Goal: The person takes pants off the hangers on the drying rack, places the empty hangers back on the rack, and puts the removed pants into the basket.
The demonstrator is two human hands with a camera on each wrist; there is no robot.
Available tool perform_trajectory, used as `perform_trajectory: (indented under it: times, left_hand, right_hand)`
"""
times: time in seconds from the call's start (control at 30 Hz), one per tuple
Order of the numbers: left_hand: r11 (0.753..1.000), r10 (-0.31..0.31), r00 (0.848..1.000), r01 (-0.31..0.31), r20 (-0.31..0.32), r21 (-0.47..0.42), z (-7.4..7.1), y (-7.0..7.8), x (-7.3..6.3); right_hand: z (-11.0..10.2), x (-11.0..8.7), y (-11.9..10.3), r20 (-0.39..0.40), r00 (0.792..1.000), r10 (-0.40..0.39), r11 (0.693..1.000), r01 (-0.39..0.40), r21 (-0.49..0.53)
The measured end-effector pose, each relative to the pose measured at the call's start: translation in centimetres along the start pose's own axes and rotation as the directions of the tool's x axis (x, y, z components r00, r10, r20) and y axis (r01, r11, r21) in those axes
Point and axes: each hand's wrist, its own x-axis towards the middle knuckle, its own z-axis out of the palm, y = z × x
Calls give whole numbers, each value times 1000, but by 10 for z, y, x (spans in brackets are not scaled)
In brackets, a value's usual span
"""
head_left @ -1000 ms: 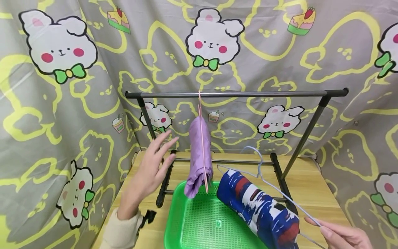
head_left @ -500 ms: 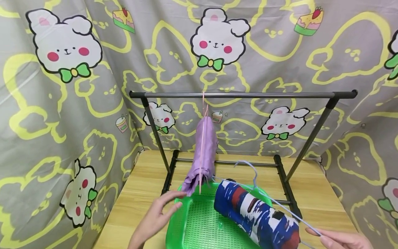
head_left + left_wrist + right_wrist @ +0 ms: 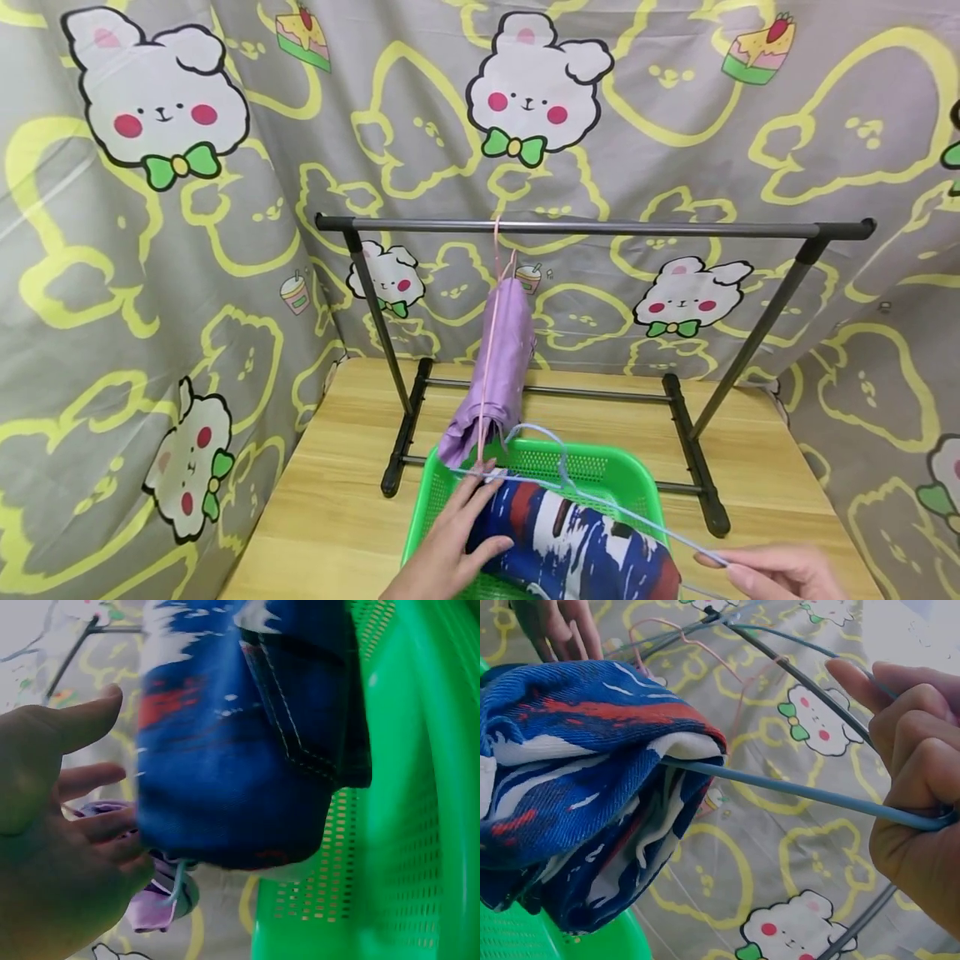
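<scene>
A blue denim garment (image 3: 577, 542) with red and white patches hangs folded over the lower bar of a light blue hanger (image 3: 649, 523). My right hand (image 3: 776, 573) grips the hanger's right end, its fingers curled round the wire in the right wrist view. My left hand (image 3: 450, 546) is at the garment's left end, thumb apart and fingers fairly straight, fingertips right at the hanger's left corner. A stitched pocket edge (image 3: 281, 705) shows on the denim in the left wrist view. Garment and hanger are over the green basket (image 3: 630, 462), the hook pointing up and left.
A purple garment (image 3: 508, 350) hangs on a pink hanger (image 3: 497, 250) from the dark metal rack's bar (image 3: 660, 227), just behind my left hand. The rack's feet (image 3: 693, 467) stand on the wooden table (image 3: 315, 500). A grey patterned curtain (image 3: 675, 158) surrounds the table.
My left hand has come down and right from beside the purple garment to the denim's left end. The right hand has carried the hanger and denim left and slightly lower.
</scene>
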Motion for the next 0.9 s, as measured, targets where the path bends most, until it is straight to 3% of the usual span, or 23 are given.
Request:
perform_trajectory:
  times: [0.17, 0.27, 0.37, 0.5, 0.6, 0.77, 0.9]
  left_hand:
    - [993, 29, 1000, -29, -1, 112, -1, -10, 7]
    - [989, 26, 1000, -27, 10, 144, -2, -18, 10]
    - [989, 17, 999, -23, 41, 149, -1, -23, 12]
    - [995, 11, 996, -20, 91, 94, 2, -28, 12]
    - [998, 29, 994, -35, 109, 53, 4, -31, 10]
    - [988, 118, 990, -125, 78, 92, 10, -33, 9]
    - [982, 143, 990, -142, 2, 123, 13, -32, 6]
  right_hand:
    - [5, 12, -3, 69, 990, 121, 992, -123, 25]
    - [7, 17, -4, 62, 982, 181, 983, -183, 18]
    - [9, 21, -2, 63, 982, 180, 982, -183, 45]
    - [9, 23, 3, 81, 986, 145, 985, -152, 84]
    - [10, 24, 3, 79, 986, 150, 987, -154, 48]
    - [13, 27, -3, 40, 973, 228, 974, -228, 2]
    - [16, 29, -7, -1, 959, 283, 959, -283, -23]
